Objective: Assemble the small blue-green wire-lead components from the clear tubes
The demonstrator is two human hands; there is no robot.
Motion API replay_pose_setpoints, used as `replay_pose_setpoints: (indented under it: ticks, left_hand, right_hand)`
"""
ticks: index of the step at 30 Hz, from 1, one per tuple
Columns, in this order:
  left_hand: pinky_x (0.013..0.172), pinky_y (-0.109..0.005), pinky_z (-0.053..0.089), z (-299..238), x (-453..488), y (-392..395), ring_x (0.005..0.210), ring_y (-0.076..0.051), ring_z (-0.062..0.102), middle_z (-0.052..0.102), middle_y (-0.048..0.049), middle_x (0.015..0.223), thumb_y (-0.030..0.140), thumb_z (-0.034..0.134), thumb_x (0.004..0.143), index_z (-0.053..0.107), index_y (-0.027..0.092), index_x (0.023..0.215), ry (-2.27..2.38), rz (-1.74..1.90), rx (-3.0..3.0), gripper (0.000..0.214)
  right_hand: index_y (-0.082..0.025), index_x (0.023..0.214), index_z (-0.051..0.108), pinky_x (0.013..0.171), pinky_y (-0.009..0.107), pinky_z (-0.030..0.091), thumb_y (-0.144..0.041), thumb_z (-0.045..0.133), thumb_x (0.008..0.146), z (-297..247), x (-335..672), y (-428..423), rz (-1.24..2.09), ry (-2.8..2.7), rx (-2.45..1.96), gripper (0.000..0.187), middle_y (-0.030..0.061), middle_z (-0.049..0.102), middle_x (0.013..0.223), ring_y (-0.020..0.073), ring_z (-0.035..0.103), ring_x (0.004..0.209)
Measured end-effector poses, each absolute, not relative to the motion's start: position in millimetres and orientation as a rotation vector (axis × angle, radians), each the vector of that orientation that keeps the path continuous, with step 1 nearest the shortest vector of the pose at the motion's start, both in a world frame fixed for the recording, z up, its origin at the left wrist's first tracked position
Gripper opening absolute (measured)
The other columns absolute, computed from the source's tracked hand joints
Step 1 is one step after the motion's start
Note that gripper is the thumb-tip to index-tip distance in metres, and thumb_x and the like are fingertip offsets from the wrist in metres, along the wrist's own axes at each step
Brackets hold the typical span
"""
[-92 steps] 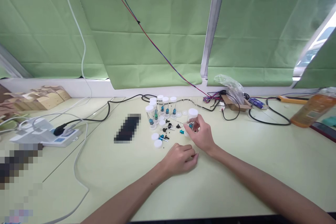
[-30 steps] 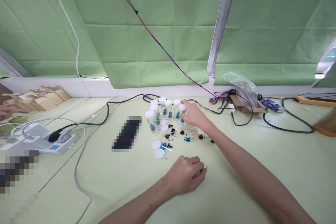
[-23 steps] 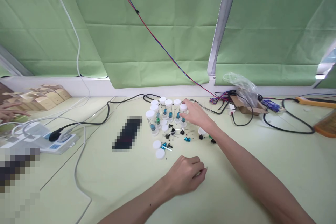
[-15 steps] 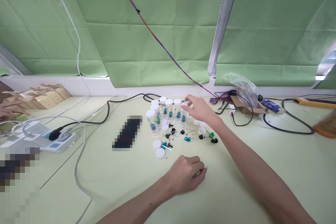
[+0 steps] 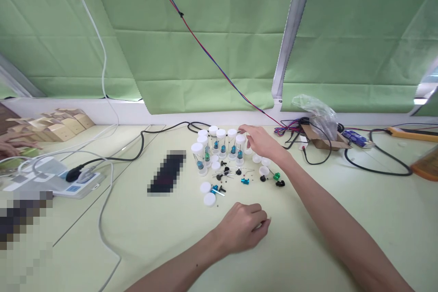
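At nine o'clock from the right hand (image 5: 262,141), a white-capped vial (image 5: 240,154) is standing just beside parted thumb and fingers; contact: cannot tell. Left hand (image 5: 241,229) is resting curled near six, contents hidden. Blue packet (image 5: 356,138), three o'clock: markings illegible.

The pale yellow-green table (image 5: 143,242) carries a huddle of upright, white-capped clear vials (image 5: 221,144) at 12 o'clock, with loose white caps (image 5: 210,199), blue, black and green fittings (image 5: 245,181) and thin metal pins scattered about them; a pixelated dark oblong (image 5: 167,171) lies at 10 o'clock, cardboard boxes (image 5: 60,130) farther out, a power strip (image 5: 84,188) at 9, a white cable (image 5: 100,228) at 8, an open carton (image 5: 316,141) at 2, an orange container (image 5: 426,165) at 3
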State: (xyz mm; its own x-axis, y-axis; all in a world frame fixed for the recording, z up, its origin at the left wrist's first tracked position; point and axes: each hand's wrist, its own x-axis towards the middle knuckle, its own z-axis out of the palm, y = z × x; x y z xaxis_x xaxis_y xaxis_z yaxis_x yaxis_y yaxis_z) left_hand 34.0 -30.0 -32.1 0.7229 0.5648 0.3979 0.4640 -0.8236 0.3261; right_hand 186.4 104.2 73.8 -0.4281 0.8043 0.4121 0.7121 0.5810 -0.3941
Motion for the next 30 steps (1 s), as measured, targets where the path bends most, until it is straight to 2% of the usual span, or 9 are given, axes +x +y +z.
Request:
replay_pose_setpoints:
  ticks: [15, 30]
  left_hand:
    - [0.046, -0.026, 0.024, -32, 34, -29, 0.048, -0.009, 0.039, 0.047, 0.0018, 0.060, 0.019, 0.047, 0.088, 0.045, 0.018, 0.062, 0.834, 0.709, 2.725, 0.026]
    - [0.046, -0.026, 0.024, -33, 33, -30, 0.048, -0.009, 0.037, 0.045, 0.0027, 0.059, 0.019, 0.047, 0.088, 0.043, 0.019, 0.061, 0.834, 0.730, 2.705, 0.027]
  right_hand:
    - [-0.015, 0.112, 0.057, 0.056, 0.023, 0.037, 0.000, 0.040, 0.088, 76, 185, 104, 0.116, -2.260, -1.413, 0.033, 0.0092, 0.064, 0.088, 0.0144, 0.056, 0.064]
    - [-0.014, 0.108, 0.059, 0.057, 0.024, 0.034, -0.005, 0.047, 0.092, 94, 186, 86, 0.080, -2.242, -1.438, 0.022, 0.0088, 0.064, 0.083, 0.0143, 0.055, 0.062]
